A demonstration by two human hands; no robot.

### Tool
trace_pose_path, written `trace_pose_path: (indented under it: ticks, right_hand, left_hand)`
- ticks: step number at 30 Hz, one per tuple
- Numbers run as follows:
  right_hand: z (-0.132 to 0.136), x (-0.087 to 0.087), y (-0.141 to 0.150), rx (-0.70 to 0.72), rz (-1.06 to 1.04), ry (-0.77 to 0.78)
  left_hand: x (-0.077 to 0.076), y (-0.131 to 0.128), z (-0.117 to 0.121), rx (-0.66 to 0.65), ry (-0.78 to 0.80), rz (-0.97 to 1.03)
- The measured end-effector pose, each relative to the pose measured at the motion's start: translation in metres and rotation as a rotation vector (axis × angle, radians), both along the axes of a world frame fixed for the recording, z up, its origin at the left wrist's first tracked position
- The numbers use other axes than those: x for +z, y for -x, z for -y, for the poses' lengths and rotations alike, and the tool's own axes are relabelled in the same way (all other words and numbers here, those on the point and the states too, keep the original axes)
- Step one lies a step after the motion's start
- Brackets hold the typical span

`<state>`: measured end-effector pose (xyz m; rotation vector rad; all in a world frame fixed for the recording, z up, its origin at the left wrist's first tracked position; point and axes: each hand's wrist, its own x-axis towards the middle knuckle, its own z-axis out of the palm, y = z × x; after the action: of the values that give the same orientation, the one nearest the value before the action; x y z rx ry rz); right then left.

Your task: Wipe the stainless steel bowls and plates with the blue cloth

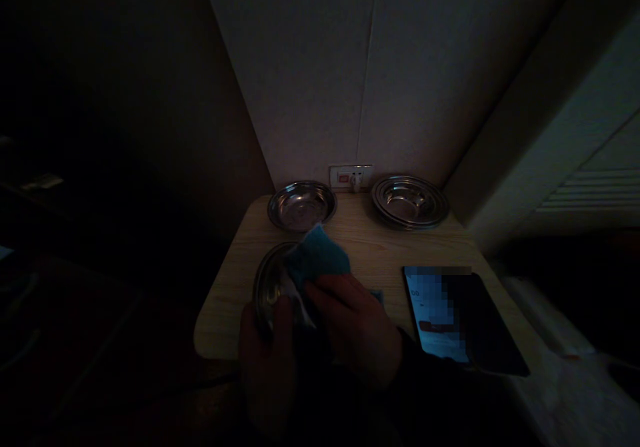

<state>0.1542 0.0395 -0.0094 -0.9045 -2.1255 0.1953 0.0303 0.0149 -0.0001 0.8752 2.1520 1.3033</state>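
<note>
In dim light my left hand (267, 360) grips the near rim of a steel plate (270, 280), tilted up at the front of a small wooden table (370, 247). My right hand (357, 330) is closed on a blue cloth (317, 257), which is pressed against the plate's inner face. Part of the plate is hidden behind the cloth and my fingers.
A single steel plate (301, 205) lies at the back left and a stack of steel plates (410, 200) at the back right. A wall socket (351, 176) sits between them. A lit phone (463, 317) lies at the table's right front.
</note>
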Motion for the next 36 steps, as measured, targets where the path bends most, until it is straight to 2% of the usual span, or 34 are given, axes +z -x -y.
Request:
trace_pose_path:
  ticks: [4, 7, 11, 14, 18, 24, 26, 30, 33, 36]
  right_hand:
    - [0.003, -0.001, 0.000, -0.017, 0.010, -0.039]
    - [0.008, 0.000, -0.001, -0.045, 0.030, -0.066]
    - [0.000, 0.009, 0.006, -0.013, 0.010, -0.085]
    - [0.000, 0.005, 0.002, -0.013, 0.036, -0.074]
    - [0.006, -0.003, -0.009, -0.036, 0.052, -0.031]
    - [-0.007, 0.008, 0.007, 0.018, 0.026, -0.026]
    - [-0.005, 0.003, 0.003, 0.020, 0.055, -0.023]
    - [0.000, -0.021, -0.028, -0.007, 0.098, 0.066]
    - [-0.002, -0.035, -0.043, -0.077, 0.021, 0.188]
    - [-0.004, -0.043, -0.043, -0.157, -0.072, 0.271]
  left_hand:
    - [-0.001, 0.000, 0.000, 0.007, 0.065, -0.004]
    - [-0.002, -0.003, 0.000, -0.013, 0.034, -0.014]
    - [0.001, -0.007, -0.001, -0.005, 0.017, -0.026]
    - [0.001, -0.006, -0.004, -0.005, 0.035, -0.020]
    - [-0.006, -0.004, -0.005, 0.021, 0.031, -0.004]
    - [-0.015, -0.003, -0.002, 0.000, -0.034, 0.052]
    - [-0.018, -0.001, -0.003, 0.019, -0.035, 0.065]
    - [-0.028, 0.002, -0.009, 0.085, -0.072, 0.062]
    - [-0.036, 0.004, -0.012, 0.075, -0.091, 0.077]
    - [-0.045, 0.008, -0.011, 0.059, -0.080, 0.090]
